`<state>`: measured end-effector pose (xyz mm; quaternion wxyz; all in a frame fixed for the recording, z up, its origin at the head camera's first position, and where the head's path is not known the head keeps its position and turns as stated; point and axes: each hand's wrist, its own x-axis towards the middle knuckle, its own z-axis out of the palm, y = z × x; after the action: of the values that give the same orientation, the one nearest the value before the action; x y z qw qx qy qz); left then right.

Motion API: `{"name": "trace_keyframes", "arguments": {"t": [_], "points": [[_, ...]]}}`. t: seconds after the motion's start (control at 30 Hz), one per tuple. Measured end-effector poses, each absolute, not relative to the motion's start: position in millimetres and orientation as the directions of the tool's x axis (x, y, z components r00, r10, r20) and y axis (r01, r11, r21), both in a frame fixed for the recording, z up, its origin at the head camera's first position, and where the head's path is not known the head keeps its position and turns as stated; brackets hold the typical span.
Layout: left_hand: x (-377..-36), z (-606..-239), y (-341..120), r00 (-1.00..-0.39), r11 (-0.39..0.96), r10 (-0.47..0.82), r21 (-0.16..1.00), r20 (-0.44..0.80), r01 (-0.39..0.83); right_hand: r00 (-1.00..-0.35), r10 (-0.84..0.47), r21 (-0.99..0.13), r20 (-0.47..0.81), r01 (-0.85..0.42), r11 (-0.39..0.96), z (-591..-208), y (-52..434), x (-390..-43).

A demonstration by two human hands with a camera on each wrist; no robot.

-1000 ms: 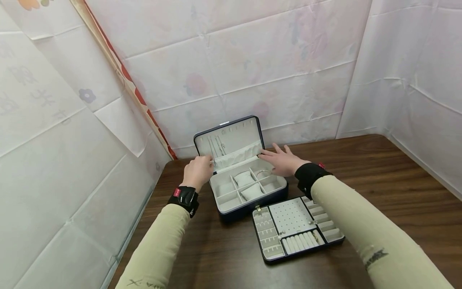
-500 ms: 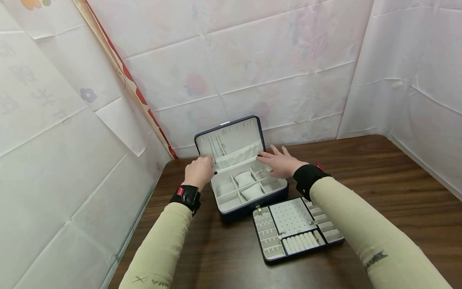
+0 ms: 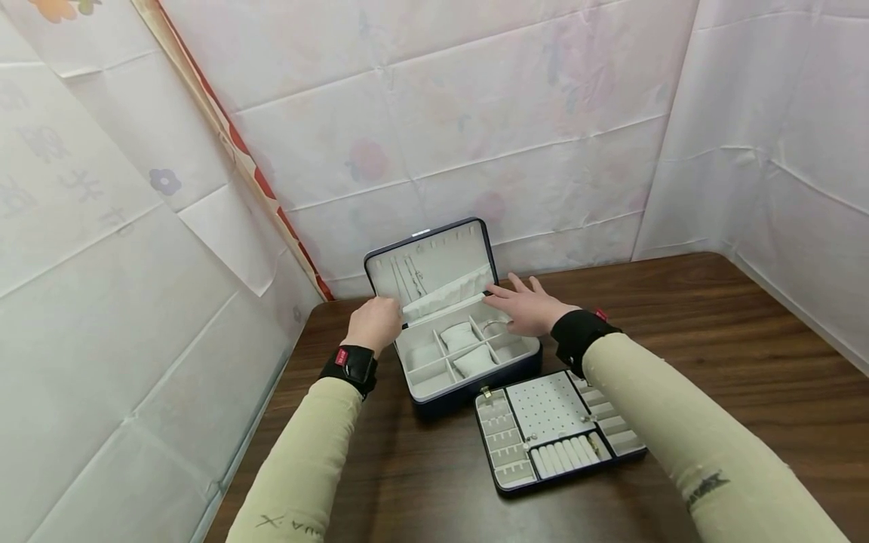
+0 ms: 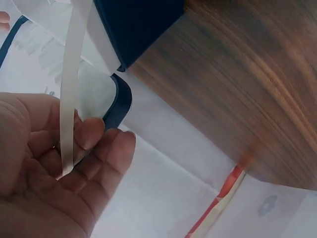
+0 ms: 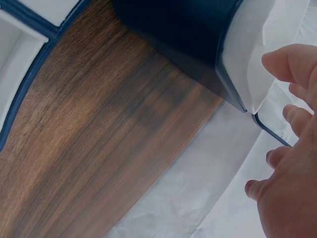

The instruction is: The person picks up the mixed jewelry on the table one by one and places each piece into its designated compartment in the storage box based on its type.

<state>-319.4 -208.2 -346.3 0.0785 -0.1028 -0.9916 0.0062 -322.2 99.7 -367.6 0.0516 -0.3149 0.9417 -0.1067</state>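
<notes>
A dark-blue jewelry box stands with its lid raised, and necklaces hang inside it. At the lid's lower left corner, my left hand curls its fingers round the lid's edge. A pale ribbon crosses in front of that palm in the left wrist view. My right hand reaches over the box's back right corner with spread fingers, near the gathered lid pocket. White cushions and a bracelet lie in the box's compartments.
A lift-out jewelry tray with ring slots and small pieces lies in front of the box, partly under the right forearm. Both rest on a brown wooden table. A sheet-covered wall rises close behind the lid.
The lid pocket now looks more stretched and less pleated toward the left. My left hand has turned slightly; my right hand has barely moved.
</notes>
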Motion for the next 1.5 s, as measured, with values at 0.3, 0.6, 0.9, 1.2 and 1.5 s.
{"name": "trace_keyframes", "arguments": {"t": [0.3, 0.6, 0.9, 1.2, 1.5], "points": [[-322.9, -341.7, -206.7, -0.963, 0.969, 0.241, -0.077, 0.118, 0.233, -0.774, -0.633, -0.219, -0.021, -0.614, 0.758, -375.1, 105.3, -327.7], [-325.7, -344.2, -211.4, -0.951, 0.956, 0.282, -0.118, 0.127, 0.268, -0.793, -0.607, -0.258, -0.053, -0.577, 0.775, -387.8, 118.3, -327.5], [-328.4, -347.7, -216.4, -0.939, 0.947, 0.311, -0.131, 0.146, 0.293, -0.803, -0.595, -0.264, -0.04, -0.566, 0.781, -397.6, 121.5, -324.3], [-327.4, -355.3, -220.6, -0.918, 0.944, 0.328, -0.114, 0.224, 0.31, -0.802, -0.596, -0.304, -0.034, -0.56, 0.771, -401.8, 121.8, -316.9], [-323.0, -357.6, -225.3, -0.901, 0.944, 0.324, -0.031, 0.287, 0.33, -0.803, -0.596, -0.331, 0.023, -0.568, 0.753, -403.7, 126.7, -308.1]]}}
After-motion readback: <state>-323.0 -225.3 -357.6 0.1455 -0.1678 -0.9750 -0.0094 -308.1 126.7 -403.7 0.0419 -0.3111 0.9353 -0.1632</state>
